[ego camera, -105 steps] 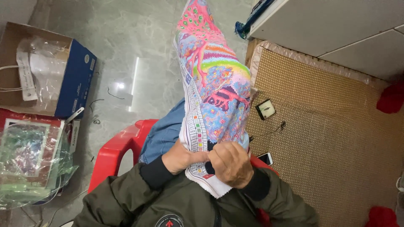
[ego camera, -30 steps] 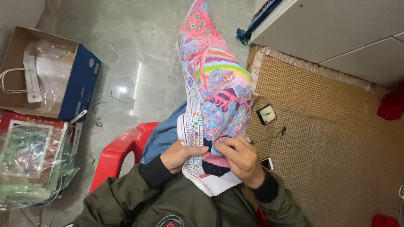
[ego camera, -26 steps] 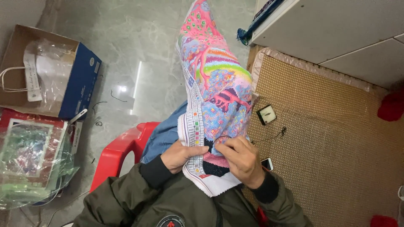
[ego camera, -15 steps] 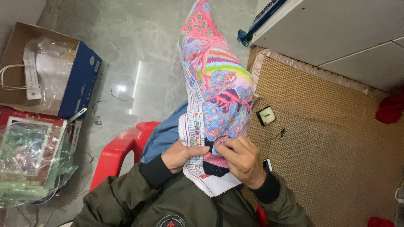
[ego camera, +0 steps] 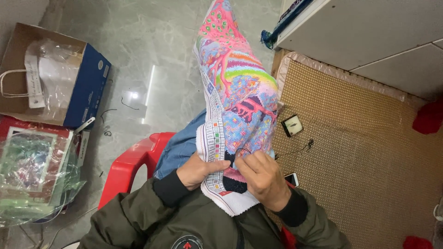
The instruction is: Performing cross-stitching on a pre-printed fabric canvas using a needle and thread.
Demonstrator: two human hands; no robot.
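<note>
**Stitching at the near end of a long embroidered cloth**

Sitting on a red plastic chair (ego camera: pixel 134 161), the person has a colourful cross-stitch cloth (ego camera: pixel 240 101) draped over a knee, its long axis running from the lap away toward the far floor. The worked spot lies at the near end, right between the two hands.

The left hand (ego camera: pixel 198 169) grips the cloth's white left edge, fingers curled shut around the fabric, thumb lying across the printed colour key. The right hand (ego camera: pixel 260 177) rests on the cloth just right of it, its fingers (ego camera: pixel 247 161) pinched close together at the surface; a thin loop of dark thread (ego camera: pixel 242 151) rises just beyond the fingertips. I cannot make out a needle; it would be too small to see from here. Of the two hands, the right is the nearer to the thread loop, which sits just on its far side, with the left touching the cloth beside it.

To the right lies a woven mat (ego camera: pixel 360 157) with a small dark square object (ego camera: pixel 292 125) and a phone (ego camera: pixel 291 179) on it. On the left floor stand a blue cardboard box (ego camera: pixel 83 90) and a plastic-wrapped picture kit (ego camera: pixel 32 170).
</note>
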